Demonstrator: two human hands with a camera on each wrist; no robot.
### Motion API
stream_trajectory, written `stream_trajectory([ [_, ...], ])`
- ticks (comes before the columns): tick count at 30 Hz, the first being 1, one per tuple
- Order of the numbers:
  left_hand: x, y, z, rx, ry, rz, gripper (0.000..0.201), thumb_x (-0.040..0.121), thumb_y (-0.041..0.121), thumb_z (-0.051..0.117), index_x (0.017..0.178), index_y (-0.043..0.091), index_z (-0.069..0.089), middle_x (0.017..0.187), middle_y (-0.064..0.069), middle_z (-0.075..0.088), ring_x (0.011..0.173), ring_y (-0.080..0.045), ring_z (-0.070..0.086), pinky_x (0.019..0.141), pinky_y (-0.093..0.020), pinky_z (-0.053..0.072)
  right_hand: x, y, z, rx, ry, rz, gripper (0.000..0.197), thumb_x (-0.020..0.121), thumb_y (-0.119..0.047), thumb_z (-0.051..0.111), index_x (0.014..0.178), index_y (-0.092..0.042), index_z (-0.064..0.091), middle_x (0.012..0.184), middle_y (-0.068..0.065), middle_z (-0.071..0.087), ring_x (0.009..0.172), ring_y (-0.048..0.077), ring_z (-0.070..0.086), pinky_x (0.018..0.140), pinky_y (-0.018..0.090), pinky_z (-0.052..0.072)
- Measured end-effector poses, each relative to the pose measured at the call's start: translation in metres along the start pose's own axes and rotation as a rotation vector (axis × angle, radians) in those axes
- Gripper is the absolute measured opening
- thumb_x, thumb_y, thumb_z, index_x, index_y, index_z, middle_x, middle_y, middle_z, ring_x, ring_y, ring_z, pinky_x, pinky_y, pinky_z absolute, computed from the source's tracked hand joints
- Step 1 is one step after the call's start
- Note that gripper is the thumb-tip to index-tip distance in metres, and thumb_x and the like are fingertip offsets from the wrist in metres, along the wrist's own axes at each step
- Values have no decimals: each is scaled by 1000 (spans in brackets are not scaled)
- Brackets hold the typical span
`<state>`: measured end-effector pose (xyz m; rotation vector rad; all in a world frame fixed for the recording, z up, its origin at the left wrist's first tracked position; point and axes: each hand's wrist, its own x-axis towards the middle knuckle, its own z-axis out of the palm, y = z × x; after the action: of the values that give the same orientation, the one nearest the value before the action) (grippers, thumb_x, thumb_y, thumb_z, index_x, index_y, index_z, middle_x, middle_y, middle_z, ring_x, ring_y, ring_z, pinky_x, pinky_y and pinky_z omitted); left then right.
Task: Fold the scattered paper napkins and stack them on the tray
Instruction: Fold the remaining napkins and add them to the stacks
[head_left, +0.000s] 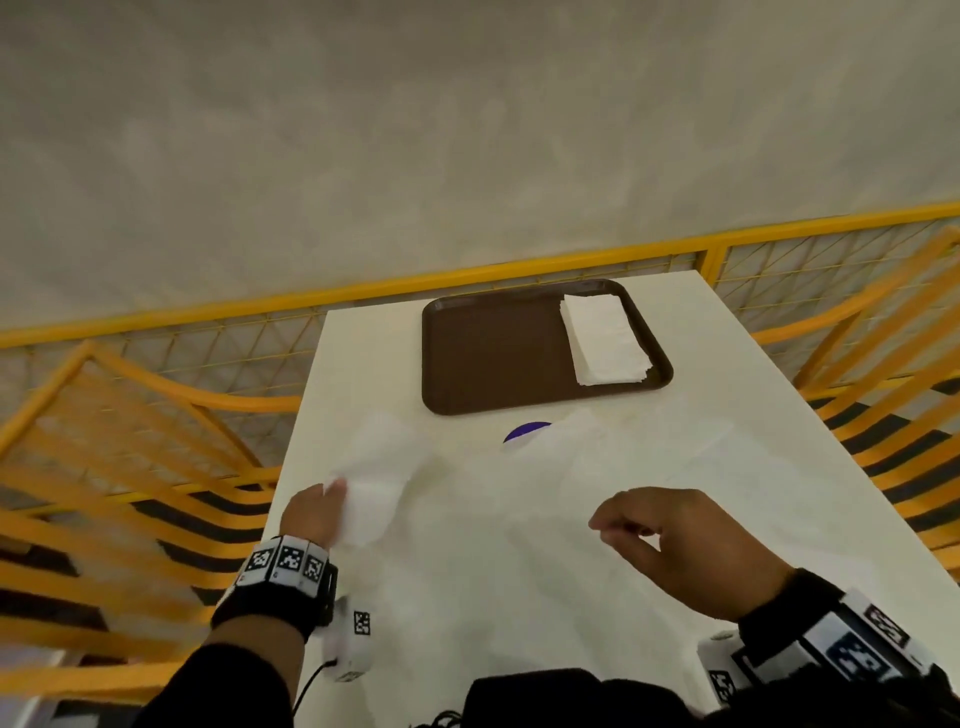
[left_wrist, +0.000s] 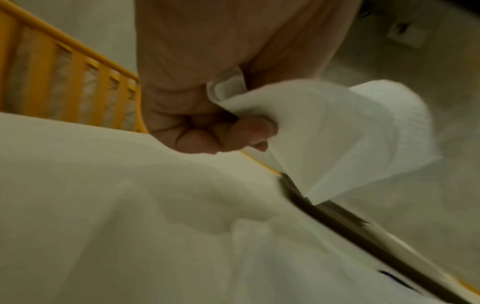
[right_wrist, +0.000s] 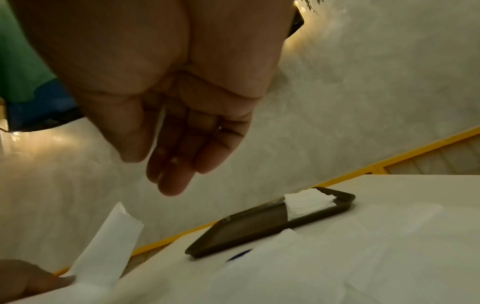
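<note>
While a grey concrete floor fills the far half of the head view, a yellow mesh railing runs across it behind a long white surface that reaches toward the person. Near the far end of that surface lies a dark brown tray, and against its right side sits a neat stack of folded napkins, resting inside the rim. Just in front of the tray, loose unfolded napkins lie flat and scattered over the surface, pale against it and hard to separate from one another; they partly cover a small blue disc whose nature I cannot tell. At the left edge of the surface, the left hand pinches a white paper napkin between thumb and curled fingers, holding it lifted off the surface so that it bends over on itself; the left wrist view shows the corner gripped tight against the curled fingers. To the right, the right hand hovers above the scattered sheets, holding nothing, its fingers loosely extended together and pointing down. Both wrists carry black bands with square coded markers.
</note>
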<state>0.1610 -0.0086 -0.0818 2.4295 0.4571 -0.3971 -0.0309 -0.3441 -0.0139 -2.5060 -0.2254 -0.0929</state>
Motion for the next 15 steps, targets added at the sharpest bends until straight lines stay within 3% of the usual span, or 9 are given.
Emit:
stream_trajectory([
  [2, 14, -6, -5, 127, -30, -42, 40, 95, 12, 40, 134, 5, 38, 132, -16, 52, 120, -29, 53, 97, -31, 42, -1, 6, 4, -7, -37, 36, 12, 90, -28, 60, 95, -37, 66, 90, -26, 66, 82, -3, 60, 72, 16, 48],
  [6, 38, -11, -5, 338, -38, 22, 39, 92, 12, 44, 130, 6, 40, 128, -13, 57, 118, -29, 56, 95, -33, 45, 1, 13, 8, -12, -88, 105, 10, 90, -31, 59, 95, -37, 65, 89, -24, 67, 85, -2, 59, 73, 16, 48],
  [9, 45, -13, 2, 319, -36, -38, 44, 96, 23, 41, 136, 6, 37, 137, -15, 50, 125, -30, 50, 101, -34, 40, 3, 17, 11, -9, -132, 155, 11, 91, -30, 58, 96, -35, 66, 90, -23, 67, 87, -2, 58, 74, 15, 47],
  [12, 46, -16, 8, 219, 73, -162, 64, 87, 37, 57, 135, -1, 37, 137, -24, 47, 123, -41, 47, 103, -45, 41, 2, 21, 14, -19, -168, 200, 11, 91, -31, 57, 97, -35, 66, 90, -24, 67, 88, -2, 57, 74, 14, 46],
  [15, 27, -16, 11, 434, 150, -58, 73, 81, 40, 62, 141, 22, 25, 145, -16, 30, 128, -39, 36, 104, -53, 35, -3, 27, 19, -38, -242, 246, 11, 92, -34, 55, 97, -41, 62, 91, -26, 63, 86, -4, 57, 79, 15, 45],
])
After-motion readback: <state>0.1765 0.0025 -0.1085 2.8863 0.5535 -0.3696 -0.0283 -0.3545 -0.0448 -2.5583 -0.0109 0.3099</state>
